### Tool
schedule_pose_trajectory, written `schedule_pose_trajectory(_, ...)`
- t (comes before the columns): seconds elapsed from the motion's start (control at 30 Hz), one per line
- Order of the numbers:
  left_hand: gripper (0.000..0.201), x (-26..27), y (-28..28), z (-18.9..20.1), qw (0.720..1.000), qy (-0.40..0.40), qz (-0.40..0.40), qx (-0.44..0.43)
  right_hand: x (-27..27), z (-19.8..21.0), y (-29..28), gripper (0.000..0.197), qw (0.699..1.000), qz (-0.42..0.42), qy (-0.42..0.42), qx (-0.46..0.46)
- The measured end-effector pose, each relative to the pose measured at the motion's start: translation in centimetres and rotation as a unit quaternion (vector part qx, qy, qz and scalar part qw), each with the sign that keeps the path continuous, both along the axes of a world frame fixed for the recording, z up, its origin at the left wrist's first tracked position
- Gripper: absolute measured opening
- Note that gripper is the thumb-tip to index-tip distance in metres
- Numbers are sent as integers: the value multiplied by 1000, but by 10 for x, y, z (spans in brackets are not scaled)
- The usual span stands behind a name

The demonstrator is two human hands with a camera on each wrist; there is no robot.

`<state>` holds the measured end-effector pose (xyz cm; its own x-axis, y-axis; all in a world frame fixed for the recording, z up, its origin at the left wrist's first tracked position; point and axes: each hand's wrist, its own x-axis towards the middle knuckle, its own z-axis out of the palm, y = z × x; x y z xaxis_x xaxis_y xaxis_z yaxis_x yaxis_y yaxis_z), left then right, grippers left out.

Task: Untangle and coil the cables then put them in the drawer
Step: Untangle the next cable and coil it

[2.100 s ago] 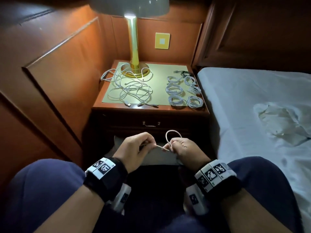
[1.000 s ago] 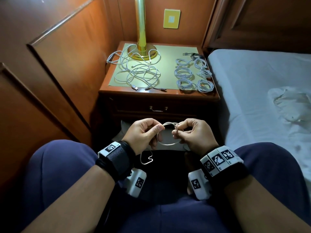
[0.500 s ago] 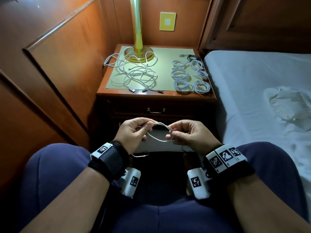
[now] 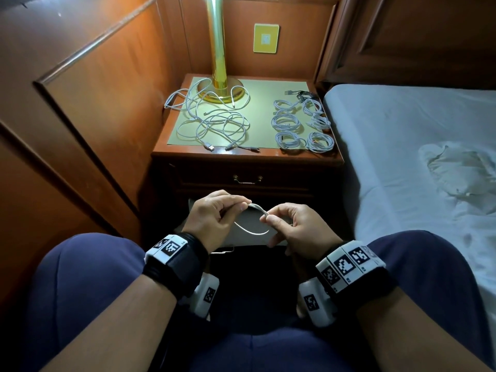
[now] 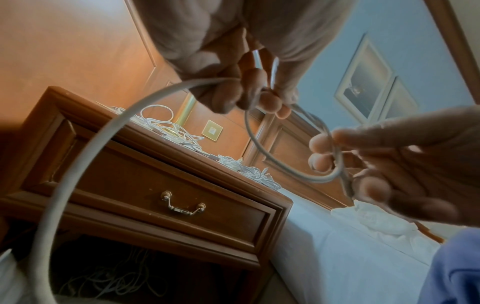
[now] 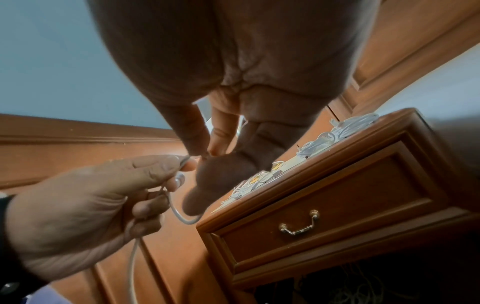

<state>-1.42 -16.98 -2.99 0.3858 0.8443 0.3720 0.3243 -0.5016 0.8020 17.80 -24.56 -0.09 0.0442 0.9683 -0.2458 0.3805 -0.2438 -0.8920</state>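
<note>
A: Tangle of white cables on the bench's left half, by the brass lamp base. Not sorted yet.

B: Left hand?

A: Closed in a pinch on the white cable, up by the fingertips. Slack runs out of that fist down toward the lap, seen from the left wrist.

B: And what changed?

A: Two seconds back the right hand held one small upright loop. Now the hands have come together and the loop hangs low between them, both gripping its top. So the winding has moved on a turn or so, I'd guess.

B: Right hand?

A: Also gripping the cable, thumb and fingers round the strands; the little finger is spread loose.

B: Further right?

A: Six-odd coiled cables on the bench's right half, a dark one at the back. Bed beside that.

B: Drawer?

A: Closed, handle untouched. This coil isn't finished and the tangle remains, so the task looks maybe halfway.
</note>
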Motion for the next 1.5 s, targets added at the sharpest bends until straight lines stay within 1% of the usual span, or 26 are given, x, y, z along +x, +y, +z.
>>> schedule_pose_trajectory(0.1, 12, -2, 2, 2, 1000, -4, 1, -15, 0, 3, 0, 16, 998, 21, 65, -7)
schedule_pose_trajectory(0.17, 14, -3, 3, 3, 998, -13, -12, -61, 1, 4, 1, 17, 995, 18, 95, 7)
schedule_pose_trajectory(0.23, 16, -4, 6, 3, 994, -15, -23, -108, 5, 5, 3, 19, 987, -22, 154, 29)
schedule_pose_trajectory(0.3, 21, -6, 10, 0, 994, 1, -9, -112, 13, 8, 6, 21, 971, -79, 222, 46)
schedule_pose_trajectory(0.4, 20, -15, 21, -2, 996, 10, 47, -80, 25, 15, 7, 22, 931, -150, 326, 69)
schedule_pose_trajectory(0.47, 16, -24, 33, -2, 991, -2, 115, -71, 33, 21, 6, 22, 900, -188, 384, 80)
schedule_pose_trajectory(0.53, 15, -37, 47, -5, 979, -28, 185, -85, 42, 25, 5, 22, 878, -218, 415, 96)
schedule_pose_trajectory(0.57, 15, -43, 52, -7, 972, -34, 213, -91, 46, 26, 5, 22, 874, -225, 418, 105)
schedule_pose_trajectory(0.63, 11, -48, 56, -8, 964, -32, 249, -88, 48, 25, 4, 23, 878, -226, 405, 116)
schedule_pose_trajectory(0.67, 8, -47, 53, -8, 963, -30, 257, -80, 47, 24, 4, 22, 885, -221, 392, 118)
schedule_pose_trajectory(0.73, 10, -38, 42, -4, 964, -19, 257, -58, 42, 20, 4, 21, 902, -205, 360, 121)
schedule_pose_trajectory(0.8, 8, -27, 28, -2, 972, 29, 231, -40, 36, 17, 4, 19, 915, -187, 336, 124)
schedule_pose_trajectory(0.87, 6, -16, 17, -4, 979, 79, 188, -24, 31, 15, 6, 18, 924, -173, 316, 128)
schedule_pose_trajectory(0.97, 8, -5, 7, -6, 990, 92, 101, 28, 28, 11, 6, 17, 942, -163, 255, 145)
schedule_pose_trajectory(1.03, 9, 0, 2, -3, 994, 78, 42, 63, 27, 9, 4, 16, 955, -159, 196, 156)
schedule_pose_trajectory(1.1, 10, 2, -3, 1, 995, 63, -10, 79, 26, 7, 4, 14, 961, -158, 147, 171)
schedule_pose_trajectory(1.2, 9, 4, -9, 4, 994, 45, -65, 69, 22, 1, 6, 12, 969, -139, 77, 189)
schedule_pose_trajectory(1.27, 8, 7, -12, 6, 994, 22, -88, 60, 18, -5, 8, 11, 976, -114, 42, 181)
schedule_pose_trajectory(1.37, 7, 9, -15, 8, 994, -17, -93, 45, 14, -10, 8, 10, 987, -64, 1, 145)
schedule_pose_trajectory(1.47, 7, 9, -13, 9, 997, -49, -58, 25, 13, -13, 8, 11, 992, -8, -60, 114)
schedule_pose_trajectory(1.5, 7, 8, -12, 9, 997, -58, -45, 19, 13, -13, 7, 12, 992, 4, -68, 104)
